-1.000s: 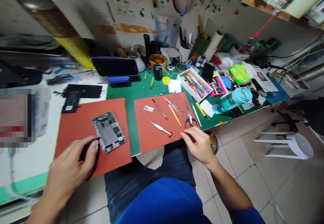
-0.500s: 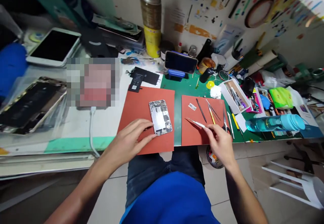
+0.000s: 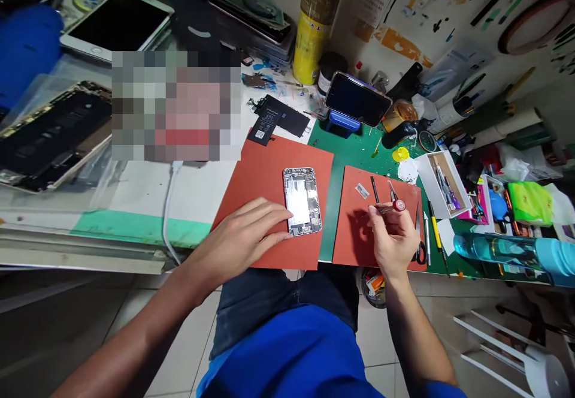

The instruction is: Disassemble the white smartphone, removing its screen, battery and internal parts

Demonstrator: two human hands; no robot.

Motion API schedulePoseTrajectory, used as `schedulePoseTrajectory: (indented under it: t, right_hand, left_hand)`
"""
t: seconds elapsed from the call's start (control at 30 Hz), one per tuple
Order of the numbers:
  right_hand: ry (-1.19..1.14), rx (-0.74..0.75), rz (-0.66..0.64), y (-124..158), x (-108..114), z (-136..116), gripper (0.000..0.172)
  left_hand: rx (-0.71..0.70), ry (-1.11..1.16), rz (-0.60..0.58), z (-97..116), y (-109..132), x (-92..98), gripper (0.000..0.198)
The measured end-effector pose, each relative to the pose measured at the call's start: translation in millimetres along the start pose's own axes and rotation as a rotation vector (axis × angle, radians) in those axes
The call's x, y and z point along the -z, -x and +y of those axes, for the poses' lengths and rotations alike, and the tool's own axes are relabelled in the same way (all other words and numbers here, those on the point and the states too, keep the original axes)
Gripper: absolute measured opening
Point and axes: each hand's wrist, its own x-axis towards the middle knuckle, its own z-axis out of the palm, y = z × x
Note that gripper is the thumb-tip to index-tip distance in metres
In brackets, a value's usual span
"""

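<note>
My left hand (image 3: 245, 230) rests on the left brick-red mat (image 3: 269, 254), its fingertips and thumb closed on the lower left edge of an opened phone (image 3: 302, 201). The phone lies flat with its inner boards and a bare silver battery bay facing up. Above the right red mat (image 3: 354, 242), my right hand (image 3: 394, 236) pinches a small screwdriver with a red cap (image 3: 399, 206); its tip is hard to make out. Beneath and around that hand are a dark pry stick (image 3: 374, 189), a small white label (image 3: 362, 190) and scissors (image 3: 420, 254), partly hidden.
Loose black batteries (image 3: 266, 121) lie behind the left mat. A phone on a blue stand (image 3: 344, 123) is at the back. To the right are a white tool box (image 3: 442, 182) and a blue water bottle (image 3: 498, 253). A white cable (image 3: 171, 212) hangs over the left edge.
My right hand has turned and lifted the screwdriver, so its red cap now shows. My left fingers remain at the phone's edge. The head view has shifted.
</note>
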Motion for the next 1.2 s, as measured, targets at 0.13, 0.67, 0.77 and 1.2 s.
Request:
schedulePoseTrajectory:
  t: [0.13, 0.67, 0.77, 1.2]
  right_hand:
    - [-0.011, 0.081, 0.017, -3.6, 1.0, -5.4, 0.046]
    - [-0.043, 0.625, -0.209, -18.5, -53.8, -3.2, 0.068]
    - [-0.062, 0.638, -0.257, -18.0, -52.8, -4.5, 0.070]
    - [-0.014, 0.683, -0.333, -21.9, -52.9, -6.2, 0.073]
  left_hand:
    - [-0.050, -0.102, 0.019, 2.8, -1.8, -3.3, 0.018]
    - [-0.046, -0.179, 0.082, 2.7, -4.4, -5.9, 0.052]
    - [-0.079, -0.158, 0.095, 1.8, -3.0, -5.8, 0.060]
    - [-0.034, -0.177, 0.071, 4.1, -0.7, -4.2, 0.062]
